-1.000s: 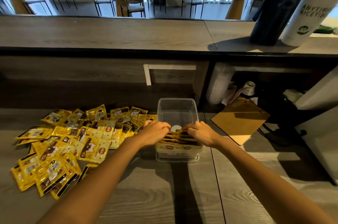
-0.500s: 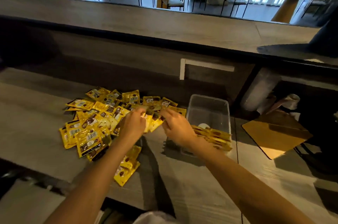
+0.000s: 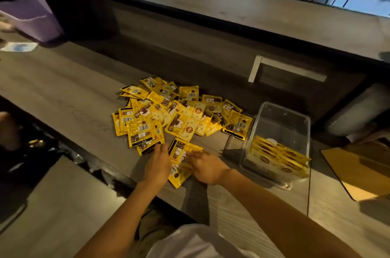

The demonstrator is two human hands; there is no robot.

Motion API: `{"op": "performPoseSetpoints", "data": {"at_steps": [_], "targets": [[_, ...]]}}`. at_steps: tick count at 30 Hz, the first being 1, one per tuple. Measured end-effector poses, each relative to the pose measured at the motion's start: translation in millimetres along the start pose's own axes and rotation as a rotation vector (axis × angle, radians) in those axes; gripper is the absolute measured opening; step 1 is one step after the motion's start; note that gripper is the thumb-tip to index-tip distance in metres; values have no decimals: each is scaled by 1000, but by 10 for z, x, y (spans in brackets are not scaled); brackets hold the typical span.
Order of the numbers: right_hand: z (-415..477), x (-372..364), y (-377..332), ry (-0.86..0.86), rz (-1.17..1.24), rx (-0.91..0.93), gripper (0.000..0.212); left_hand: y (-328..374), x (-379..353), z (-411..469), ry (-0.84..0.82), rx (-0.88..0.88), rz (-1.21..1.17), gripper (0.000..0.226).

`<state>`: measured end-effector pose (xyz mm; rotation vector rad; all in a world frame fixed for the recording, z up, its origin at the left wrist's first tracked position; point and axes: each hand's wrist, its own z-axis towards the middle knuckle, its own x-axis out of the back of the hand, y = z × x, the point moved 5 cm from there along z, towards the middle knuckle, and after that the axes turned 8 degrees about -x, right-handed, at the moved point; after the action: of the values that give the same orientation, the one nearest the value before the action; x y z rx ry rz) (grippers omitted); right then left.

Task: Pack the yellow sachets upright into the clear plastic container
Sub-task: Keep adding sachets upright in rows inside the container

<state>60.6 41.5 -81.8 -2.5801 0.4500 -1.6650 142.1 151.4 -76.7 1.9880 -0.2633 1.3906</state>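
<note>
1. A purple box (image 3: 31, 17) sits at the far left of the worktop (image 3: 63, 93), with a small white-and-blue packet (image 3: 19, 46) lying flat just beside it.
2. The loose yellow sachets (image 3: 168, 114) lie in an overlapping heap on the worktop, left of the container.
3. The left hand (image 3: 158, 165) rests palm-down at the near edge of the heap, fingers extended, touching the left edge of a few sachets (image 3: 181, 162) set apart from the pile. Grip state: cannot tell whether it is released or grasping.
4. The right hand (image 3: 207, 168) lies on the right side of the same few sachets; its fingers are motion-blurred. Grip state: cannot tell.
5. The clear plastic container (image 3: 280, 118) stands on the worktop to the right of both hands. A row of packed sachets (image 3: 278, 156) stands upright on edge in its near portion; the far portion is unfilled.
6. A tan board (image 3: 363, 169) lies flat at the far right.
</note>
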Motion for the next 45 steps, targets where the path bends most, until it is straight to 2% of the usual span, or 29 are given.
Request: {"op": "performPoseSetpoints", "data": {"at_steps": [2,6,8,11,14,17,21,25,28,30,34,36,38,45], "targets": [[-96,94,115,108,19,-53,40,84,-21,-2,-3,-57,-35,35],[-205,205,316,207,11,-230,38,252,-111,-23,-108,-189,163,40],[-221,202,348,203,43,-262,45,288,-171,-29,-180,-256,230,57],[-162,116,407,117,3,-279,70,269,-244,-56,-332,-325,327,95],[-131,111,438,99,-75,-288,65,247,-262,-37,-389,-307,316,110],[-185,161,422,126,-156,-276,56,285,-210,10,-359,-288,293,97],[-280,240,462,171,-141,-296,44,443,-74,3,-282,-337,261,65],[-319,453,465,306,71,-357,28,558,203,140,-82,-241,-24,41],[-317,686,489,441,303,-400,27,598,455,320,39,-142,-240,33],[-343,887,530,519,457,-409,30,711,651,397,101,-140,-373,17],[-548,1347,728,690,732,-412,35,1115,1006,504,187,-217,-505,20],[-710,1498,902,800,810,-445,37,1333,1106,564,220,-252,-556,10],[-885,1590,1098,920,835,-472,35,1561,1158,626,217,-271,-590,16],[-1475,1513,1846,1015,908,-711,27,2478,997,751,116,-423,-411,30]]}}
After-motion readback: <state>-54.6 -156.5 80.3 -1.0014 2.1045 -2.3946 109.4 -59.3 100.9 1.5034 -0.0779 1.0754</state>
